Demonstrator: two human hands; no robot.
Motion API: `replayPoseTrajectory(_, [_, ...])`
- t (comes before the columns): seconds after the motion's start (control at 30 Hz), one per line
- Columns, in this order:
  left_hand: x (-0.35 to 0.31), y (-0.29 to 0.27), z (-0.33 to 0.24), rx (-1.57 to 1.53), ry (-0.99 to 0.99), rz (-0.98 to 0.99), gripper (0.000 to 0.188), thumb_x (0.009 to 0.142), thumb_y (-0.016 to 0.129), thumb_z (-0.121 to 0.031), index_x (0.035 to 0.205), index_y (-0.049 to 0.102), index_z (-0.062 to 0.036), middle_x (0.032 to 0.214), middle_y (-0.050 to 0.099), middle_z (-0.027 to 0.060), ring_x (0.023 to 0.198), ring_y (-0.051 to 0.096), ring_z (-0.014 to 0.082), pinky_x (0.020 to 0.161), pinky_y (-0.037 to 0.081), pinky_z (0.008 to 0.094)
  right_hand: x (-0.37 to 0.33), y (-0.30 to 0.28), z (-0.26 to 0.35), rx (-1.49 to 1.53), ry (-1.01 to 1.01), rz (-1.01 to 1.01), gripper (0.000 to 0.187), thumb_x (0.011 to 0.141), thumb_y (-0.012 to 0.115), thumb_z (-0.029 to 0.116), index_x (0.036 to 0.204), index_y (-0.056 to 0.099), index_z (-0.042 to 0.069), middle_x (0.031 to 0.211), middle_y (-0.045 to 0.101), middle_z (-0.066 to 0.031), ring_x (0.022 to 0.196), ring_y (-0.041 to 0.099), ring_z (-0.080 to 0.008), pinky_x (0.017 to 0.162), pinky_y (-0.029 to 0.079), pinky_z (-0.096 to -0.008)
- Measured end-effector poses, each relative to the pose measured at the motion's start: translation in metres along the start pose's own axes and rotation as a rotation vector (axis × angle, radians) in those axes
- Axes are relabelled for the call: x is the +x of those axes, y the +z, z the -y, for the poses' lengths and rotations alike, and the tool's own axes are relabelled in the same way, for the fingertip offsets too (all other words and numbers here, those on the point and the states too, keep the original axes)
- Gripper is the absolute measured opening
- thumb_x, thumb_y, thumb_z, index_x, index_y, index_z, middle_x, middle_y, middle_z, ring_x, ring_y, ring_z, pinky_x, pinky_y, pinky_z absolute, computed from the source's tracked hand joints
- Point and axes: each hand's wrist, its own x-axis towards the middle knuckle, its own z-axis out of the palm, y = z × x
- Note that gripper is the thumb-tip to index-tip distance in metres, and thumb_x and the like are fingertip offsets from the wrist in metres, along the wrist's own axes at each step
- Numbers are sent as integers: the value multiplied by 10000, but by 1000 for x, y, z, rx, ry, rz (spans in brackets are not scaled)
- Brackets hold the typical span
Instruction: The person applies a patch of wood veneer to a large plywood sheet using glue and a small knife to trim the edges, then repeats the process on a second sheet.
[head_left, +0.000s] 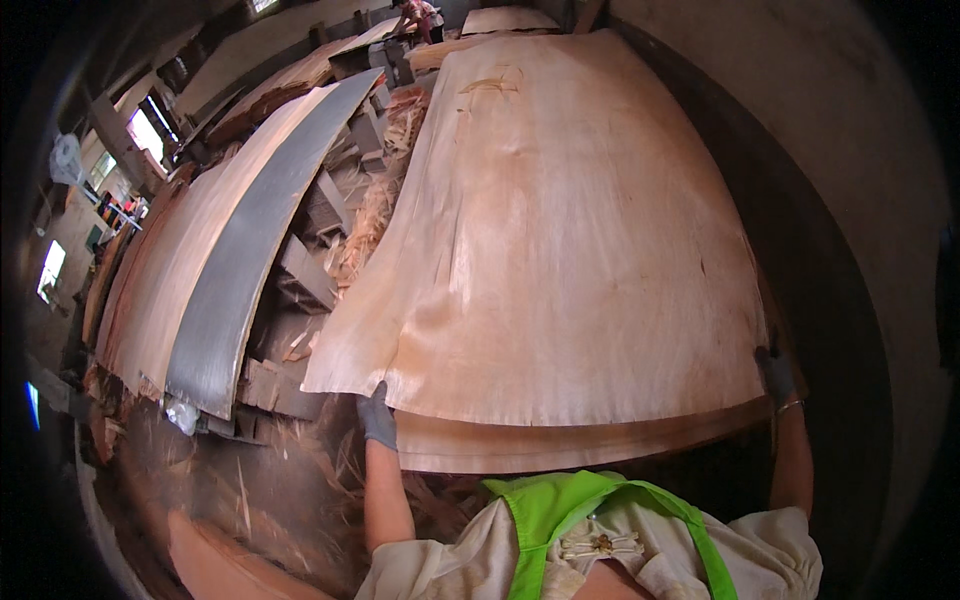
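Note:
A large, thin sheet of wood veneer spreads out before me, pale brown and slightly wavy. At its near left corner my left hand, in a grey glove, pinches the edge with the thumb on top. My right hand, in a dark glove, grips the sheet's near right edge; its fingers are partly hidden. The near edge is raised a little above more veneer lying underneath. Near the far end of the sheet lie some loose thin strips.
To the left is a stack of veneer with a dark grey sheet along its side. Blocks and wood scraps fill the gap between. A wall runs along the right. Another person stands at the far end.

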Motion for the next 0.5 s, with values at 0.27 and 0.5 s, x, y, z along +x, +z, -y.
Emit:
replayPoseTrajectory(0.27, [-68, 48, 47, 14, -203, -137, 382, 818, 571, -41, 1190, 485, -38, 1064, 586, 81, 904, 590, 209, 756, 507, 342, -39, -47, 78, -220, 115, -44, 628, 873, 547, 276, 1396, 292, 41, 1302, 478, -183, 1168, 476, -292, 959, 382, -349])
replayPoseTrajectory(0.5, [-95, 32, 127, -27, -313, -134, 354, 836, 541, -79, 1178, 478, -12, 1069, 573, 121, 914, 584, 271, 775, 502, 400, 31, -48, -70, 112, 8, -14, 509, 873, 551, 256, 1256, 451, -63, 1193, 542, -164, 1007, 526, -260, 875, 406, -334])
